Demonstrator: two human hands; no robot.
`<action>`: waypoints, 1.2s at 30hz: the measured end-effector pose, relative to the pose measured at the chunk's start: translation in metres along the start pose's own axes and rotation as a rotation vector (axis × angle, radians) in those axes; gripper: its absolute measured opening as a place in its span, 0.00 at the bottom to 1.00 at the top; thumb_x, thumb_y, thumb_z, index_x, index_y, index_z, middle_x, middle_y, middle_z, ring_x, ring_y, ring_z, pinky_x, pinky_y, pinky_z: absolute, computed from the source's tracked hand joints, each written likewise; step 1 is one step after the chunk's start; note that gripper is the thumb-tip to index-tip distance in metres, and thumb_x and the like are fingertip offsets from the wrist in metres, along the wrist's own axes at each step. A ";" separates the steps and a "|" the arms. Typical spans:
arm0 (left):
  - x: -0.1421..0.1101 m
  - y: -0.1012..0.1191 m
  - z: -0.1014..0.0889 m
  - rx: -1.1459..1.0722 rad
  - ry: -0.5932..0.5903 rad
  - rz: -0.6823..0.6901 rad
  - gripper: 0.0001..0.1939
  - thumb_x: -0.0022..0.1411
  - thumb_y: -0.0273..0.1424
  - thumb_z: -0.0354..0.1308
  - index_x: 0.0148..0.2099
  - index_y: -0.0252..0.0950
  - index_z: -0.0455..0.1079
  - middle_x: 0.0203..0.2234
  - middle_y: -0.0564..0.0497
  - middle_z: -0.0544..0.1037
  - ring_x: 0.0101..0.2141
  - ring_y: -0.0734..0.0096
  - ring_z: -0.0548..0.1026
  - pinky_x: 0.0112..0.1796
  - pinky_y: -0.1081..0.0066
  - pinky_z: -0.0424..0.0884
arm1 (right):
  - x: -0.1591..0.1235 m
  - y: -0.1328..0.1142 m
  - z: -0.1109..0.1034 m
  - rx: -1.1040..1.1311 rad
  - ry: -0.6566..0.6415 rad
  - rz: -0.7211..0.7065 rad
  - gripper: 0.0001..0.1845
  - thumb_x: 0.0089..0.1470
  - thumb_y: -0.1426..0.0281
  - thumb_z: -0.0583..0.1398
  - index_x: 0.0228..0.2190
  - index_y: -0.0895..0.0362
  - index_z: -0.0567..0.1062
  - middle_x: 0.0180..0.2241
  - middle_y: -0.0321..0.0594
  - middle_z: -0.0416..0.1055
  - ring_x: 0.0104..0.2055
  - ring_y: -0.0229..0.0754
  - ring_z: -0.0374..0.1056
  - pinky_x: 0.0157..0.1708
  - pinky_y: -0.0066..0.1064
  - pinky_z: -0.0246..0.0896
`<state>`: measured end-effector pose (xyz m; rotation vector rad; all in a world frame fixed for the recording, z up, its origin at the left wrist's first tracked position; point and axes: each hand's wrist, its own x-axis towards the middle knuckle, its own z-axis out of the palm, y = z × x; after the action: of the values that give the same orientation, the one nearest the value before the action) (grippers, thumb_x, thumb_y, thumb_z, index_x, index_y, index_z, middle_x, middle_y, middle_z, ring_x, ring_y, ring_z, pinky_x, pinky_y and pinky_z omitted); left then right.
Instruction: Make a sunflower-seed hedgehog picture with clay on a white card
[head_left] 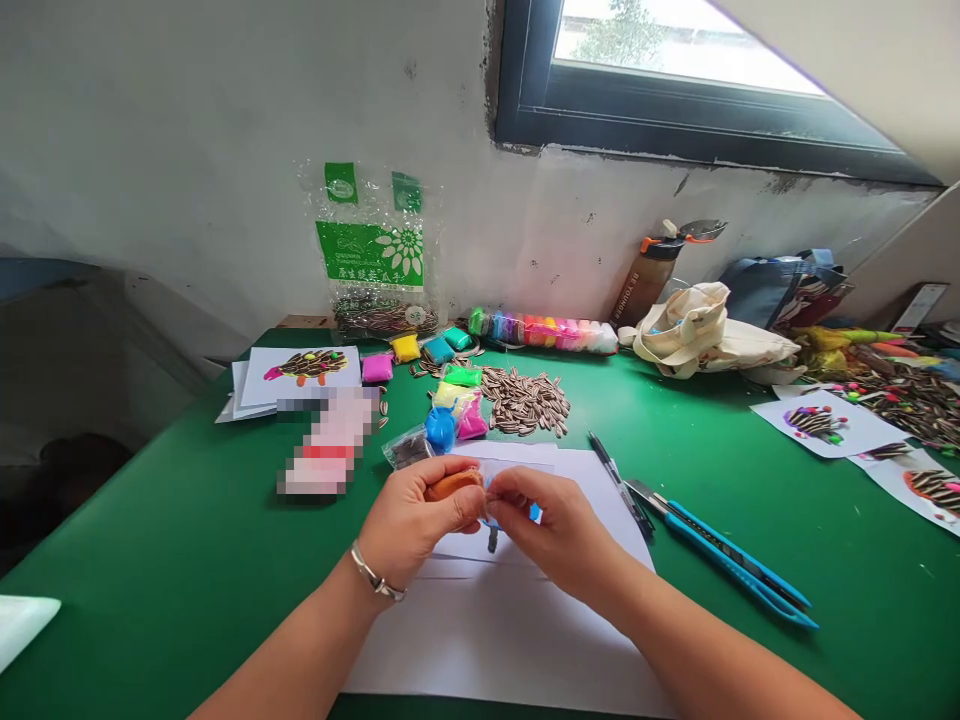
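My left hand (416, 515) is closed around a lump of orange clay (454, 484) in a small clear bag. My right hand (544, 520) pinches the other end of that clear bag (501, 476), fingers pressed together. Both hands hover over a white sheet of paper (510, 620) on the green table (165, 560). Just beyond my hands lie a blue clay ball (440, 427) and small bags of pink, yellow and green clay (461, 395). A pile of striped sunflower seeds (525, 400) lies behind them.
A black pen (619, 480) and a blue utility knife (720, 555) lie right of the paper. A seed bag (375, 255), a row of coloured clay packs (547, 332), a bottle (652, 275), cloth bags and finished seed pictures (825, 422) line the back and right.
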<state>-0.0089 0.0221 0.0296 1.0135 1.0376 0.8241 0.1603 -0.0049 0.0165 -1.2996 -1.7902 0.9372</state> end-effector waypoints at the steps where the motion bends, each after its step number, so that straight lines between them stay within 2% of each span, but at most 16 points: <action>1: 0.000 0.000 0.001 0.011 0.002 -0.004 0.26 0.42 0.37 0.72 0.42 0.31 0.73 0.30 0.49 0.77 0.28 0.68 0.75 0.29 0.69 0.76 | 0.000 0.001 0.001 -0.004 0.007 0.015 0.04 0.54 0.74 0.57 0.28 0.56 0.72 0.26 0.34 0.73 0.27 0.35 0.64 0.29 0.25 0.57; 4: -0.001 -0.001 0.003 0.030 -0.015 -0.023 0.26 0.39 0.37 0.73 0.42 0.31 0.74 0.31 0.49 0.76 0.28 0.68 0.75 0.29 0.68 0.76 | -0.001 0.001 0.002 -0.008 -0.006 0.032 0.04 0.54 0.73 0.57 0.28 0.56 0.72 0.26 0.34 0.72 0.27 0.35 0.63 0.28 0.25 0.56; 10: -0.002 0.001 0.001 0.007 -0.142 -0.159 0.29 0.42 0.38 0.72 0.46 0.33 0.72 0.35 0.47 0.78 0.34 0.64 0.76 0.34 0.65 0.76 | -0.003 -0.001 0.001 -0.047 -0.043 -0.020 0.05 0.53 0.74 0.58 0.28 0.56 0.73 0.24 0.32 0.70 0.26 0.33 0.60 0.25 0.23 0.52; 14: -0.002 0.002 -0.001 0.029 -0.195 -0.170 0.24 0.44 0.38 0.71 0.43 0.34 0.73 0.33 0.50 0.78 0.31 0.69 0.75 0.32 0.69 0.75 | -0.002 -0.004 -0.001 -0.090 -0.081 -0.054 0.06 0.53 0.75 0.57 0.30 0.56 0.75 0.26 0.33 0.71 0.27 0.33 0.60 0.26 0.23 0.52; 17: -0.002 0.000 0.000 -0.004 -0.227 -0.133 0.19 0.45 0.38 0.71 0.38 0.33 0.74 0.27 0.52 0.75 0.27 0.73 0.73 0.29 0.73 0.73 | -0.001 -0.008 -0.006 -0.002 -0.114 -0.043 0.07 0.54 0.76 0.57 0.30 0.56 0.75 0.27 0.33 0.72 0.28 0.33 0.61 0.27 0.23 0.54; 20: -0.002 -0.002 0.000 -0.027 -0.230 -0.136 0.19 0.45 0.38 0.70 0.38 0.33 0.73 0.24 0.53 0.74 0.25 0.74 0.72 0.28 0.73 0.71 | -0.001 -0.013 -0.014 0.096 -0.214 -0.015 0.09 0.56 0.76 0.55 0.31 0.56 0.76 0.28 0.33 0.72 0.30 0.34 0.63 0.27 0.22 0.55; 22: -0.002 -0.003 0.000 -0.025 -0.205 -0.147 0.20 0.45 0.38 0.70 0.39 0.33 0.73 0.25 0.51 0.74 0.25 0.74 0.72 0.28 0.72 0.71 | -0.002 -0.014 -0.017 0.074 -0.242 -0.017 0.09 0.56 0.76 0.55 0.32 0.55 0.76 0.27 0.32 0.71 0.30 0.34 0.62 0.27 0.23 0.55; 29: -0.005 0.000 0.002 -0.062 -0.265 -0.156 0.16 0.46 0.36 0.70 0.34 0.32 0.72 0.22 0.52 0.73 0.24 0.75 0.70 0.27 0.74 0.68 | -0.007 -0.013 -0.014 -0.115 -0.134 -0.109 0.09 0.55 0.78 0.56 0.29 0.55 0.74 0.28 0.34 0.72 0.30 0.35 0.64 0.30 0.25 0.56; 33: -0.004 0.001 0.002 -0.073 -0.272 -0.121 0.15 0.47 0.35 0.70 0.34 0.32 0.72 0.22 0.53 0.72 0.23 0.76 0.69 0.26 0.75 0.67 | -0.010 -0.014 -0.012 -0.195 -0.111 -0.180 0.10 0.56 0.79 0.54 0.28 0.55 0.71 0.28 0.32 0.72 0.30 0.34 0.63 0.31 0.24 0.55; 36: -0.003 0.000 0.002 -0.072 -0.262 -0.098 0.15 0.48 0.35 0.69 0.34 0.32 0.72 0.21 0.53 0.71 0.23 0.76 0.69 0.26 0.75 0.66 | -0.012 -0.014 -0.010 -0.276 -0.083 -0.214 0.10 0.58 0.77 0.52 0.29 0.55 0.70 0.27 0.33 0.71 0.28 0.34 0.62 0.28 0.24 0.52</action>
<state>-0.0077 0.0189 0.0312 0.9722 0.8209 0.6246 0.1659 -0.0181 0.0316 -1.2156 -2.1334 0.6516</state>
